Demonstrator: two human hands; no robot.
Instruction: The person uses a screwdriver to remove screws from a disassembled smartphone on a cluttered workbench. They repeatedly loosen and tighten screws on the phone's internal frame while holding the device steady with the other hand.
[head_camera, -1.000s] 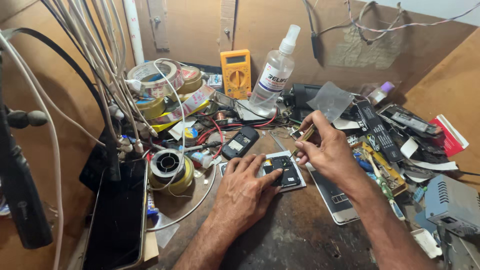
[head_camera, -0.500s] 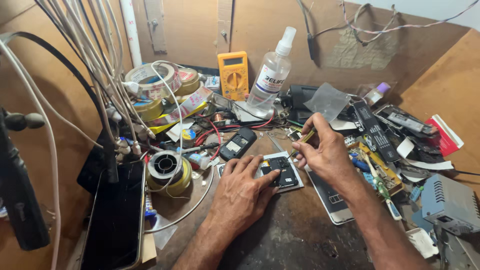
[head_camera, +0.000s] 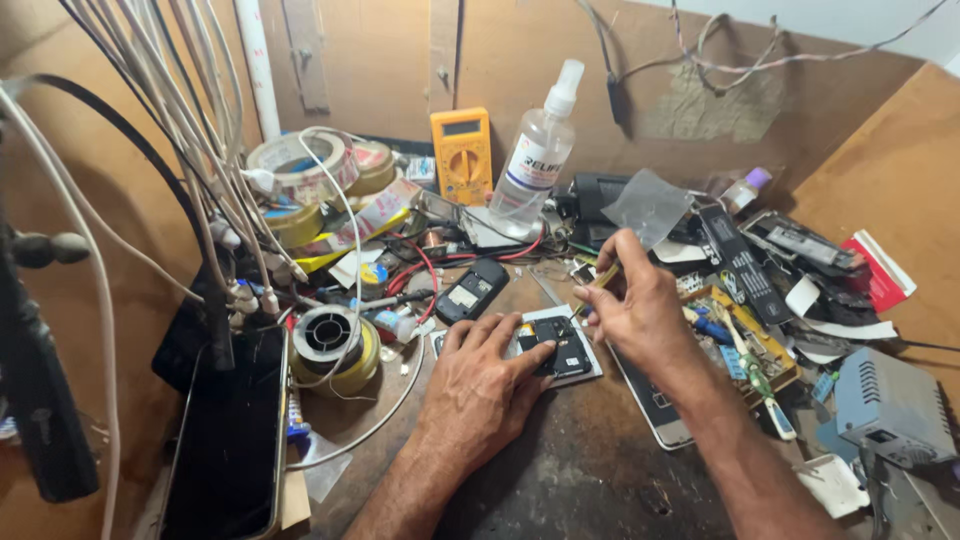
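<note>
since a second ago the right hand (head_camera: 640, 305) has barely shifted, pinching a yellow-handled tool (head_camera: 600, 278) over the opened phone (head_camera: 555, 345) in front of the yellow multimeter (head_camera: 462, 152). left hand (head_camera: 490, 380) presses flat on the phone, fingers spread; a slip could gouge its board.

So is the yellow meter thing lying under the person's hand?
No, the yellow meter leans against the back wall, far from the left hand, which presses on a small opened phone.
</note>
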